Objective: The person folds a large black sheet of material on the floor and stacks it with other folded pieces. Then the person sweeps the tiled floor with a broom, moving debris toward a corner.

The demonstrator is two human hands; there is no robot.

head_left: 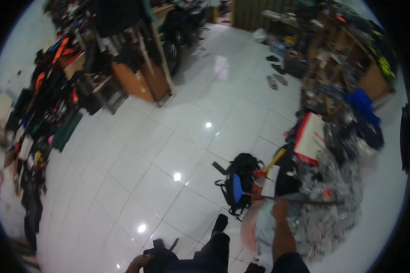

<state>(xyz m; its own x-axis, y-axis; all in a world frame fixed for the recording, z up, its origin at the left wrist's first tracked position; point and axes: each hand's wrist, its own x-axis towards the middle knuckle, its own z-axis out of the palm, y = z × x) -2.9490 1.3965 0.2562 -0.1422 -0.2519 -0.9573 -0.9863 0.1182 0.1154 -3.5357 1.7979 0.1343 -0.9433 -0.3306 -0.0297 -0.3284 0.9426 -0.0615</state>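
Note:
My left hand (141,262) is at the bottom edge, closed against the side of a black bag (161,258) with loose straps, close to my leg. To the right, my right hand (280,209) reaches forward over a heap. Its blurred fingers appear closed on a long, thin dark strip (312,201), which runs sideways across the heap; whether it is a rod or a strap I cannot tell. A black backpack with a blue panel (237,189) lies on the floor left of this hand. Below the hand is crumpled clear plastic wrapping (323,227).
A white bag with red edges (310,139) and a blue cloth (363,105) top the right-hand pile. A yellow-handled object (278,157) sticks up beside the backpack. Sandals (275,81) lie farther off. Cluttered goods (36,118) line the left wall, near a wooden stool (107,93).

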